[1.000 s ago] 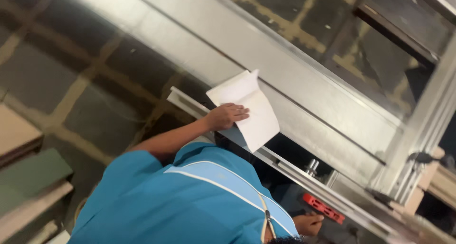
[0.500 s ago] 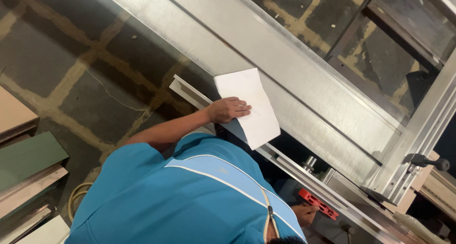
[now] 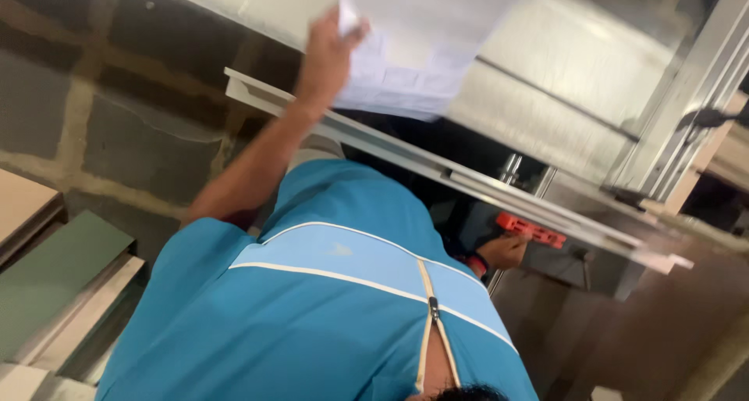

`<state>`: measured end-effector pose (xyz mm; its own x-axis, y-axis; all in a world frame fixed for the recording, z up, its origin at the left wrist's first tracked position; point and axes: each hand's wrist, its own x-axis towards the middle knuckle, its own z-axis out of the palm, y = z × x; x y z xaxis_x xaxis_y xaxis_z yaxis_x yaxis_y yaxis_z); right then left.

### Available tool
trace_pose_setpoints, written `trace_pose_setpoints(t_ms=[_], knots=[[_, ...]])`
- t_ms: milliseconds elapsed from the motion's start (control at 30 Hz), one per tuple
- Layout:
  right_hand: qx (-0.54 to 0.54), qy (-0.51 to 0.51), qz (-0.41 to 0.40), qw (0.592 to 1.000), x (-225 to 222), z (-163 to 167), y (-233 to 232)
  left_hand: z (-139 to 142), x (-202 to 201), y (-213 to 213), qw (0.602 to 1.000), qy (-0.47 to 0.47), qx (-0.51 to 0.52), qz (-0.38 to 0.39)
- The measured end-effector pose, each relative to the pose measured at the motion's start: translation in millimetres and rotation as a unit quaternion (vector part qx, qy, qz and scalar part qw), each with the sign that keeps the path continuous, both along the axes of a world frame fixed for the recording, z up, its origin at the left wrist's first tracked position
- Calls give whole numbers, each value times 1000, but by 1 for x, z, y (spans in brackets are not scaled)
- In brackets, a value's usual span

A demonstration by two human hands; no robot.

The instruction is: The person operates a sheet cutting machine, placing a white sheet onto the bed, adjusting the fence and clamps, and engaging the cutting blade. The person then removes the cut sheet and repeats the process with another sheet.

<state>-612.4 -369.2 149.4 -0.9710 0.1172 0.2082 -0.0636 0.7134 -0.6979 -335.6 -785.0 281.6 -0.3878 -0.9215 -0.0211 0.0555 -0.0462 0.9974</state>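
A person in a blue short-sleeved shirt (image 3: 328,292) with thin white stripes leans over a long metal machine frame (image 3: 546,206), seen from above and at a tilt. One hand (image 3: 328,54), which looks to be the left, is raised at the end of an outstretched bare arm and grips the near edge of a large white sheet of paper (image 3: 421,42), fingers and thumb pinched on the sheet; faint printed lines show on the paper, too blurred to make out. The sheet hangs above and beyond that hand, in front of a broad pale metal panel (image 3: 546,89) that runs behind it. Just below the raised hand a light aluminium rail (image 3: 257,89) juts out from the frame. The other hand (image 3: 503,251), apparently the right, is low and well apart from the first, under the metal frame, with a dark band at the wrist; it lies against a red tool (image 3: 530,231) mounted there, and whether its fingers close around the tool cannot be told from this view. Below the raised arm, to its far side from the paper, stacked boards (image 3: 55,284) in green and pale wood tones lie beside a rough grey block wall (image 3: 109,136). Upright metal posts (image 3: 686,104) rise beyond the paper, and motion blur softens much of the scene.
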Motion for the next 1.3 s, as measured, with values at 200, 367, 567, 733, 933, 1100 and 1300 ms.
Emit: trace_pose_setpoints(t_ms=[200, 367, 567, 733, 933, 1100, 1300], knots=[[-27, -22, -27, 999, 1, 2, -16, 43, 6, -8, 981, 167, 69, -67], [-155, -18, -4, 988, 1, -1, 2, 66, -7, 28, 986, 13, -155, -57], [-400, -285, -102, 865, 74, 20, 85, 91, -22, 64, 830, -170, -511, -142], [-87, -543, 28, 835, 130, 20, 64, 70, -63, 106, 735, -126, -598, -294], [-136, -465, 61, 873, 111, 12, -18, 9, -107, 143, 628, -108, -561, -529], [-106, -487, 58, 865, 123, 5, 12, 8, -118, 149, 602, 7, -553, -575], [94, -479, 5, 873, 123, 18, 109, 49, -94, 126, 690, 8, -393, -608]])
